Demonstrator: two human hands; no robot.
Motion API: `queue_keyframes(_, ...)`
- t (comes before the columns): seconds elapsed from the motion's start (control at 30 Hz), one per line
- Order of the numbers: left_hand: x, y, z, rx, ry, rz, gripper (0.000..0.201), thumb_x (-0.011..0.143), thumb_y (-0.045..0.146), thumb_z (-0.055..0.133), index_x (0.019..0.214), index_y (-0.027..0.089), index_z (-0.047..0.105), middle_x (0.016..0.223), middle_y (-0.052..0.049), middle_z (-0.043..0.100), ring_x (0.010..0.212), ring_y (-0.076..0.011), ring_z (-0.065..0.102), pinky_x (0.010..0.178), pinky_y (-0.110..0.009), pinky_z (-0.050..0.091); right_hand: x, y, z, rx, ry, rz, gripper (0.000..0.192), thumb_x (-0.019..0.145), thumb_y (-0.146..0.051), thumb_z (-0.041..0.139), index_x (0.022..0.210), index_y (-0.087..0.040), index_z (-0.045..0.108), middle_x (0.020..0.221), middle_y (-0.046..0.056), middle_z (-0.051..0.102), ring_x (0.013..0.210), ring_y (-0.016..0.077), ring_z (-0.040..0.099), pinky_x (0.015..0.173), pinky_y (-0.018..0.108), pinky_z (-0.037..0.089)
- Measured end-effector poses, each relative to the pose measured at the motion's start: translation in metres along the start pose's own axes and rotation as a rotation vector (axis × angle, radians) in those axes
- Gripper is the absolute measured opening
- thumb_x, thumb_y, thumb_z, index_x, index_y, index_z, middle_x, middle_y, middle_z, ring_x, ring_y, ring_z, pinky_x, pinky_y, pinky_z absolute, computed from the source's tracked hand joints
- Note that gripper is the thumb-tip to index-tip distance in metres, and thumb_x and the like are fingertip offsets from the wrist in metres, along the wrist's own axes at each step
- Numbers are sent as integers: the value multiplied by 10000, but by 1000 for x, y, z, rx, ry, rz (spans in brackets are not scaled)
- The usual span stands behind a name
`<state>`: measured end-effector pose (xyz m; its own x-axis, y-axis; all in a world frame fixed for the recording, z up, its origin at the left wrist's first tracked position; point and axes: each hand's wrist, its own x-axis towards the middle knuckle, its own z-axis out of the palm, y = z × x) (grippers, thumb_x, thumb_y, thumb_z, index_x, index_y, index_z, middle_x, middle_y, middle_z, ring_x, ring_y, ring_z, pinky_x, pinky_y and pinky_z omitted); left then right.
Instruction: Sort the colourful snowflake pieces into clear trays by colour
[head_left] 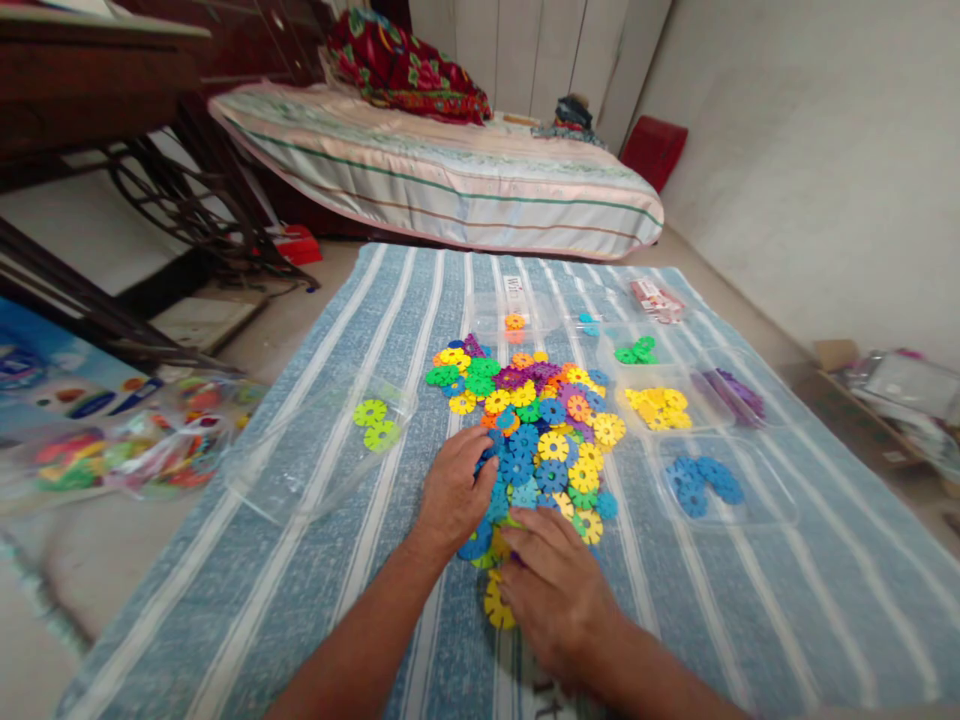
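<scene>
A loose pile of notched plastic discs (552, 474) in blue, yellow, green, orange and purple lies in the middle of the cloth. At its left edge is my left hand (453, 492), with thumb and fingers curled round a blue notched disc (486, 458). My right hand (559, 592) is at the near end of the pile, its fingers bent inward over lime and yellow discs. What lies between those fingers is mostly hidden. Beside the right thumb, a yellow notched disc (498, 602) shows apart from the main pile.
Clear containers hold blue discs (703, 484), yellow discs (658, 408), purple discs (739, 396), green discs (636, 350) and, at left, two lime discs (381, 435). Farther back are an orange disc (514, 322) and a light blue one (589, 322). A bed (465, 190) stands beyond the striped cloth (300, 570).
</scene>
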<state>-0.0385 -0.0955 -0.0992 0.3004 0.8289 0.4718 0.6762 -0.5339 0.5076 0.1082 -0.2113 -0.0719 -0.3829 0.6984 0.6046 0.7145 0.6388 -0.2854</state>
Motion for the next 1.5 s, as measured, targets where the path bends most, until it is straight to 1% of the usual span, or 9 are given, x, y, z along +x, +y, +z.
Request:
queue_keyframes(0.23,-1,-1,0,16,-14,-8,203,846,246,482,988,180,612,1119,-106,656,1080,-240,591,938,-430,497,27,106,-84,-529,323,154,92,805,-147,629,893,-172,626,937,94,672,1012,261,607,888,473,487)
queue_keyframes(0.3,-1,-1,0,20,-9,-5,207,846,246,482,991,177,612,1116,-108,658,1080,-241,592,942,-431,493,30,118,-94,-593,383,193,120,796,-174,649,915,-176,630,925,90,673,985,263,619,883,483,487)
queue_keyframes(0.4,0,0,-1,19,-16,-12,204,841,244,489,994,191,613,1126,-97,654,1087,-236,588,945,-425,491,27,96,-82,-403,293,145,131,818,-182,624,949,-191,626,968,87,665,1013,244,610,891,458,496)
queue_keyframes(0.6,0,2,-1,7,-17,-18,207,841,236,485,993,191,619,1127,-92,656,1083,-231,591,939,-423,496,8,9,-24,-10,-205,28,258,803,-354,647,965,-154,633,1211,137,582,1278,300,395,1029,513,372)
queue_keyframes(0.73,0,2,-1,11,-16,-25,211,838,232,488,999,194,620,1133,-89,653,1093,-229,586,945,-420,492,-2,-5,-9,-3,-329,16,343,781,-401,660,990,-130,637,1259,160,553,1314,312,338,1067,532,306)
queue_keyframes(1.07,1,-5,1,8,3,15,208,851,255,480,996,181,610,1126,-110,653,1087,-242,587,946,-439,489,-1,2,-7,31,-44,-1,153,853,-138,498,923,-149,633,1024,93,657,1146,223,516,1009,419,419)
queue_keyframes(1.2,1,-7,2,12,2,14,208,842,259,498,1006,205,614,1131,-88,655,1081,-239,595,943,-437,494,17,42,-34,-54,78,29,122,843,-108,522,851,-168,627,966,85,659,1054,209,571,922,400,484)
queue_keyframes(1.37,1,-5,1,20,-1,16,204,844,251,491,1001,197,609,1128,-93,655,1077,-236,595,944,-434,495,34,105,-85,-518,338,201,69,833,-145,580,838,-192,631,882,72,667,939,223,618,871,439,485)
queue_keyframes(1.5,0,-3,0,28,-12,29,205,854,248,480,1000,176,605,1116,-110,658,1074,-231,595,943,-416,495,29,97,-83,-408,323,156,96,822,-153,605,912,-182,624,906,81,666,944,216,613,874,432,495)
